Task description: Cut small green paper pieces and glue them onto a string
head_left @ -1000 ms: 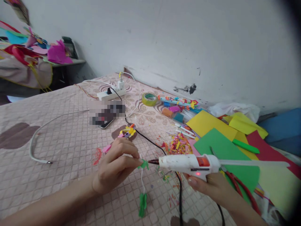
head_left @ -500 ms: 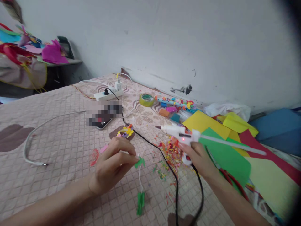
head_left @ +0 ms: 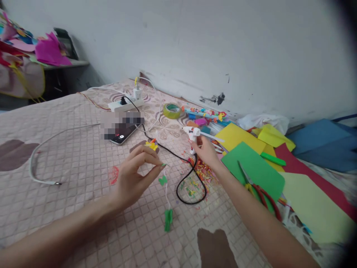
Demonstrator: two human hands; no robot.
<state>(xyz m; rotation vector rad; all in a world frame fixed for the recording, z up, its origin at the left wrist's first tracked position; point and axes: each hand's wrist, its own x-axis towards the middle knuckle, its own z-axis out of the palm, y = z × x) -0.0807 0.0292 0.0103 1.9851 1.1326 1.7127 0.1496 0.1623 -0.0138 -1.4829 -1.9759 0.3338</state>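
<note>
Near the middle, my left hand [head_left: 136, 171] pinches a small green piece [head_left: 164, 165] between thumb and fingertips. Just below it lies a green paper shape [head_left: 162, 181], with a white string [head_left: 166, 195] running down to a green fringed tassel [head_left: 168, 219]. My right hand [head_left: 205, 149] is wrapped round a white glue gun [head_left: 193, 136], whose tip points left and whose glue stick sticks out to the right. A yellow paper flower [head_left: 152, 145] shows behind my left hand, partly hidden by it.
A black cord [head_left: 178, 199] loops beside colourful paper scraps [head_left: 205, 173]. Scissors [head_left: 258, 191] rest on green paper [head_left: 251, 163] at the right. Behind are a phone [head_left: 125, 134], a power strip [head_left: 126, 106] and a tape roll [head_left: 171, 111].
My right hand has moved the glue gun back and to the left, and its cord now forms a loop. The green shape that was at my left fingertips now shows below them.
</note>
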